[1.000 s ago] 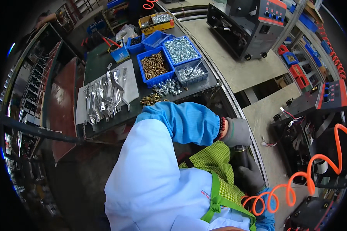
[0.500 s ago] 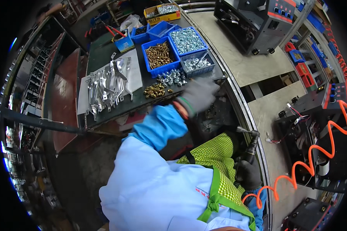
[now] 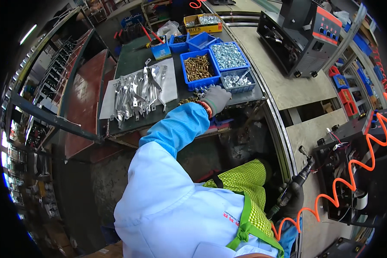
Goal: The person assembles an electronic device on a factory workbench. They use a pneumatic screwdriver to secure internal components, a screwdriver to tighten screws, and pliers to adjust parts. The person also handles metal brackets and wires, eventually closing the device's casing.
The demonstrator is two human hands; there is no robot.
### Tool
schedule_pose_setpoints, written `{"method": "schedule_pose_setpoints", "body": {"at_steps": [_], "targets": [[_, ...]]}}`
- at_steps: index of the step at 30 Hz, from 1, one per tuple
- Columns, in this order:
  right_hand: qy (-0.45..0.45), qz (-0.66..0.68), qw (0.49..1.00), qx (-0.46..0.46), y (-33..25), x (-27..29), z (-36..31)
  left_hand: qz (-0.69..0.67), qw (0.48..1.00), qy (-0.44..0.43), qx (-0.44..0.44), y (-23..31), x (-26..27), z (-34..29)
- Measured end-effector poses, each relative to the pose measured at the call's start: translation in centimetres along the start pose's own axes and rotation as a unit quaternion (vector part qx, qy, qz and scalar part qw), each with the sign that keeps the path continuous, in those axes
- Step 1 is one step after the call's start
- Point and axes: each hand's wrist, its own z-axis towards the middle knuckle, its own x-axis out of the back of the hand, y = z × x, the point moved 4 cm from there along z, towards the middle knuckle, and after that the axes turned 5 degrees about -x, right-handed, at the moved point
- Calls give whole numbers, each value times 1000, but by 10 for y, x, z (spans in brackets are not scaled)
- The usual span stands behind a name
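Observation:
My left hand [image 3: 217, 99], in a grey glove, is at the near edge of the dark bench [image 3: 131, 53], over the loose silver fasteners [image 3: 199, 91]. Its fingers are curled in; whatever they pinch is hidden. Loose brass-coloured fasteners [image 3: 188, 100] lie beside its wrist, partly covered by the sleeve. Just beyond sit a blue bin of brass-coloured screws [image 3: 198, 68] and a grey-blue bin of silver fasteners [image 3: 237, 81]. Low on the right, my right hand [image 3: 294, 198], in a dark glove, is closed around an air ratchet wrench [image 3: 303, 174] with its socket end pointing up and away.
Bent metal strips [image 3: 137, 92] lie on a white sheet at the left. A bin of silver nuts [image 3: 228, 56] stands farther back. An orange coiled hose [image 3: 350, 172] hangs across the right side, in front of a partly assembled machine [image 3: 352, 159]. Another machine [image 3: 307, 43] stands upper right.
My left hand was blurred beside the fastener piles; now it is steady over the silver ones. My right hand has raised the air ratchet wrench outward to the right. The whole view has shifted.

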Motion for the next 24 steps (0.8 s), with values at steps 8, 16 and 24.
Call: {"method": "schedule_pose_setpoints", "body": {"at_steps": [8,16,24], "targets": [[-29,21,999,-7,-6,5,14,49,996,-70,-31,6,-4,8],[-11,19,1000,5,-11,-1,-2,-120,990,71,-20,25,38,-6],[-130,129,983,-24,-7,6,2,-822,567,-26,-55,171,57,31]]}}
